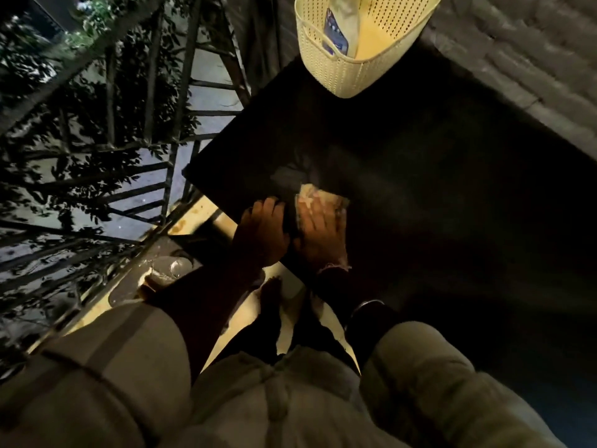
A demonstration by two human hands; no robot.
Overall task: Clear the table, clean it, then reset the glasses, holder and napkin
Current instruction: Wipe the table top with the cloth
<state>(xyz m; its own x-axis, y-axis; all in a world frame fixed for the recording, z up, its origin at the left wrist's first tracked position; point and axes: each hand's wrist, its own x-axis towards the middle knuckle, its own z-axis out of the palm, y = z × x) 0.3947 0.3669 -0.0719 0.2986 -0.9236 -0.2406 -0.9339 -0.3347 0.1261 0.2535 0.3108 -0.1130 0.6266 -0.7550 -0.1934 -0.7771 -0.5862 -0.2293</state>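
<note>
1. At the frame's centre, the right hand [318, 229] presses a pale cloth [323, 200] flat on the dark table [436, 189], fingers straight.
2. Just left, the left hand [261, 231] rests on the table's edge, fingers relaxed.
3. Lower left, glasses [169, 270] sit on a ledge.
4. Top centre, a cream perforated basket [358, 69] stands on the table.

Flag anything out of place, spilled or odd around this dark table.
The clear drinking glasses sit low beside the railing, off the dark square table. The cream perforated plastic basket overhangs the table's far edge. The right hand presses a pale cloth; no spill visible.
</note>
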